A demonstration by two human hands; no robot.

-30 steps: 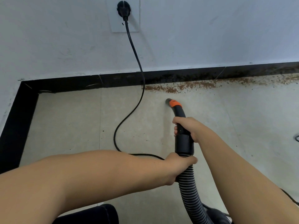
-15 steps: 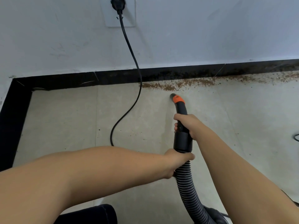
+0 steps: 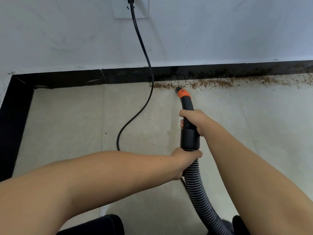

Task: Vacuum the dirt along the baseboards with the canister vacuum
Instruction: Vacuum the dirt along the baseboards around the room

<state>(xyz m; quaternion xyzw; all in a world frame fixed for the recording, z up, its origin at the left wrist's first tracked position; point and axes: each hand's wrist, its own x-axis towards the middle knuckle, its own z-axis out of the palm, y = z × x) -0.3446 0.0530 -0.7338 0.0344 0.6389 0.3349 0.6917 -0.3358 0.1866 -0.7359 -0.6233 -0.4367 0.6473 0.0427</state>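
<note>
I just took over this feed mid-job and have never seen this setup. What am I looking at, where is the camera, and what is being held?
No robot here: a person wears one camera on the head, looking down at both bare arms. The right hand grips the black vacuum handle; the left hand holds the ribbed hose just below it. The orange-collared nozzle is at the brown dirt along the black baseboard. A power cord runs from the wall outlet across the tiled floor.
</note>
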